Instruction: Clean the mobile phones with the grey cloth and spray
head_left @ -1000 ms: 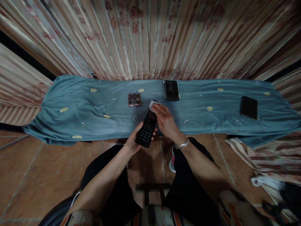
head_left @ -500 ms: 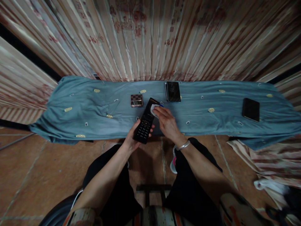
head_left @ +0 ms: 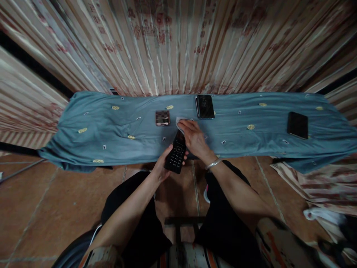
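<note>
A black keypad phone (head_left: 176,155) is tilted in my left hand (head_left: 162,163), with my thumb along one edge and fingertips showing at the other. Its lit-looking white keys face up at me. My right hand (head_left: 195,138) is closed on a white cloth or wipe (head_left: 180,123), pressed at the phone's far end. That end is mostly hidden under my fingers and the cloth. A silver bracelet (head_left: 214,163) circles my right wrist.
A long bench with a blue patterned cloth (head_left: 134,149) runs across before me. On it lie a small checkered case (head_left: 162,118), a stack of dark phone-like devices (head_left: 205,107) and a black flat item (head_left: 298,125). Behind hangs a pleated curtain (head_left: 173,44).
My right hand with the cloth has slid to the phone's far end and now covers it. The phone has shifted slightly right and toward me in my left hand.
</note>
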A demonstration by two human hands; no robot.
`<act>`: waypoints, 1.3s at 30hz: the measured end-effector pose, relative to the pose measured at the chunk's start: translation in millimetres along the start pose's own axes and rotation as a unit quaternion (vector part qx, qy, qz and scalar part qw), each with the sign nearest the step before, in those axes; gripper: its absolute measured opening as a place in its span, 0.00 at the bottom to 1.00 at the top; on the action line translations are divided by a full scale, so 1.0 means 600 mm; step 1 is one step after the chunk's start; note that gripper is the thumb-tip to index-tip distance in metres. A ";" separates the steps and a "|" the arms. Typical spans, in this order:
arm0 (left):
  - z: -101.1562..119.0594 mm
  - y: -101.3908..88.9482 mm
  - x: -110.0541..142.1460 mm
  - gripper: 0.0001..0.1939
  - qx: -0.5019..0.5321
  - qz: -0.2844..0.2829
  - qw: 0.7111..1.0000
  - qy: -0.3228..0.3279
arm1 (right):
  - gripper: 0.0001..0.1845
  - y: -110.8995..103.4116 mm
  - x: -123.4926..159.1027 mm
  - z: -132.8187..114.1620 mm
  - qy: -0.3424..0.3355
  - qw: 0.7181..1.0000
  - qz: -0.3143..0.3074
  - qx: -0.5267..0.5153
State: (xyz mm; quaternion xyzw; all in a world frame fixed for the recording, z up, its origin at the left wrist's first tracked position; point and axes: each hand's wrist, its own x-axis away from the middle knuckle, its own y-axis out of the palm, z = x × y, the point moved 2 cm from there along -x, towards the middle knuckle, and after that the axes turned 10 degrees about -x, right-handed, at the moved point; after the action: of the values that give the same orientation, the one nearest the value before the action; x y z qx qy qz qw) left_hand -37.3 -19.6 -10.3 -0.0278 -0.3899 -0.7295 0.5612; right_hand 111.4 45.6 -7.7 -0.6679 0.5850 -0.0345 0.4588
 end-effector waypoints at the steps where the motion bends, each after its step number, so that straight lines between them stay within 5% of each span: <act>1: 0.000 -0.001 0.000 0.22 0.000 0.009 1.000 0.001 | 0.28 0.005 0.002 -0.005 -0.002 1.000 -0.010 -0.005; 5: -0.001 -0.008 0.002 0.21 0.000 0.026 1.000 0.003 | 0.29 0.017 0.010 -0.010 -0.004 0.999 -0.027 -0.019; 14: -0.009 -0.005 0.010 0.20 0.004 0.000 1.000 -0.017 | 0.30 -0.006 0.009 0.021 0.009 0.999 0.037 0.003; 27: -0.003 -0.011 -0.004 0.10 0.015 0.082 0.996 0.037 | 0.25 0.036 0.046 -0.046 -0.015 1.000 -0.017 -0.013; 39: 0.004 0.013 -0.016 0.15 -0.008 0.053 0.998 0.012 | 0.33 0.009 0.014 0.028 0.045 0.996 0.071 -0.009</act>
State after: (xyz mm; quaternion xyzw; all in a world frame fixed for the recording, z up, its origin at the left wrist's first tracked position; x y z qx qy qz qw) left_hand -27.8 -10.9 -9.2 -0.0440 -0.3753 -0.7019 0.6038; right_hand 119.5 49.1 -24.9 -0.6263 0.6515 -0.0268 0.4273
